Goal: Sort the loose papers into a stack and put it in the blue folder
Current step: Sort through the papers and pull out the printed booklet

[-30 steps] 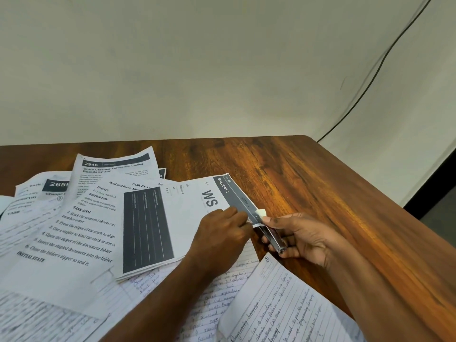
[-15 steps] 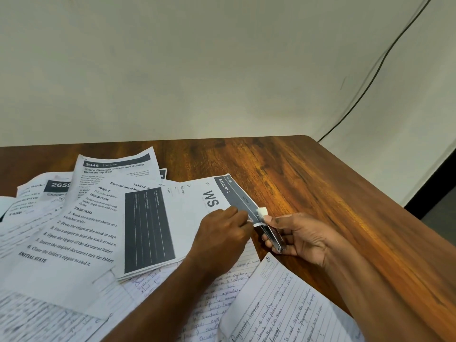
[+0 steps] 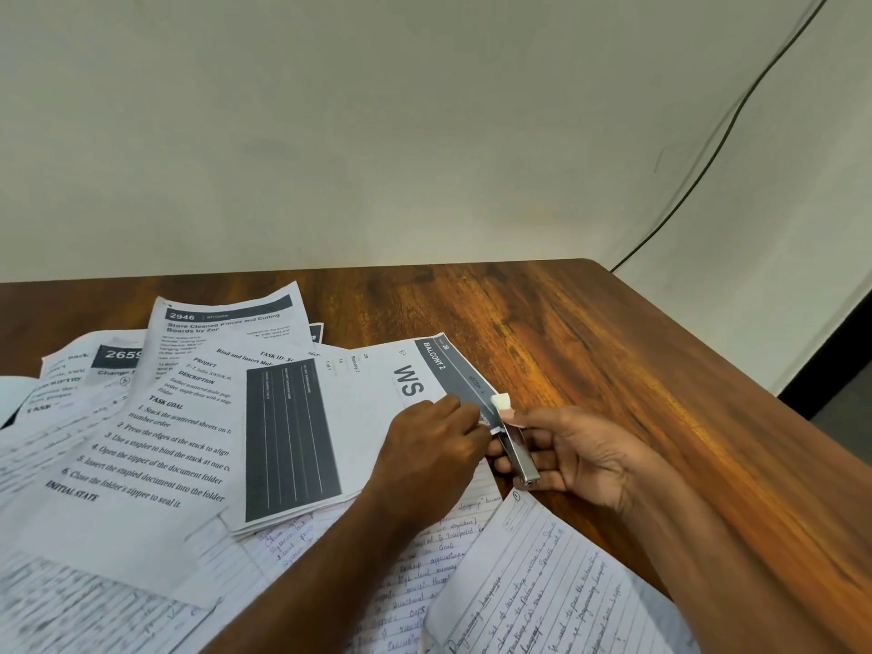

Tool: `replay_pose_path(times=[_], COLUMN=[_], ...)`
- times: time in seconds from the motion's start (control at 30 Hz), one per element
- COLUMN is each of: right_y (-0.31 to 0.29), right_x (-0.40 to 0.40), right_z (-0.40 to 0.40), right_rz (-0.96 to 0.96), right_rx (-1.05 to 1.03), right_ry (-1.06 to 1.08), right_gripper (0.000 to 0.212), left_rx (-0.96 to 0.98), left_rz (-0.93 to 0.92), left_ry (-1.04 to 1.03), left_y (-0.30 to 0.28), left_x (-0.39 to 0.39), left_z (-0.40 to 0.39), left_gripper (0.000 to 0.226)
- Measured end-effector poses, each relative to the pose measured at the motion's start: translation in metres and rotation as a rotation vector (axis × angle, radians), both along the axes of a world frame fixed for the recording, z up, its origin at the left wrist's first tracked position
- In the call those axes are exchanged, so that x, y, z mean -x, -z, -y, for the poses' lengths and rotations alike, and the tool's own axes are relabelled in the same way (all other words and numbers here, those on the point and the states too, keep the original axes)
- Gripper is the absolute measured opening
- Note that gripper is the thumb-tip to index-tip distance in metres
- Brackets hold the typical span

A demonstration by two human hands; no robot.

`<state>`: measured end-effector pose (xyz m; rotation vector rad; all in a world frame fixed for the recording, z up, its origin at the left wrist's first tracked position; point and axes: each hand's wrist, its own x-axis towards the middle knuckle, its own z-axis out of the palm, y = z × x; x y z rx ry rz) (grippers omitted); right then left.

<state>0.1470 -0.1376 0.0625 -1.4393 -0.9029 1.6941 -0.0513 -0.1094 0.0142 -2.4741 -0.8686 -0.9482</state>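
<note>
Head view: right hand (image 3: 578,453) grips stapler (image 3: 516,448); left hand (image 3: 427,453) presses stack (image 3: 330,417).

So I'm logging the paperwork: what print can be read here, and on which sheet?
"BALCONY 2", "WS": top sheet of the stack.
"2946", "Store Cleaned": far sheet.
"TASK GOAL", "INITIAL STATE": instruction sheet.
"2659": left sheet.
Handwritten pages: unreadable.
</note>
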Motion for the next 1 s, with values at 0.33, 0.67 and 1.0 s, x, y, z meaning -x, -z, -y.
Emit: replay_pose_path(times=[0.33,0.67,1.0], right_y=[0.000,0.002,-0.001], right_x=[0.008,0.017,0.020], right_z=[-0.003,0.001,0.006], right_rz=[0.071,0.098,0.088], right_rx=[0.027,0.017,-0.003], right_ry=[0.100,0.156,0.202], right_gripper=[0.059,0.056,0.043], left_rx=[0.019,0.009,0.017], left_rz=[-0.005,-0.015,-0.026], left_ry=[-0.004,-0.001,0.001], left_y=[0.000,0.001,0.002], left_x=[-0.001,0.000,-0.001], left_z=[0.000,0.001,0.001], left_gripper=[0.013,0.014,0.015])
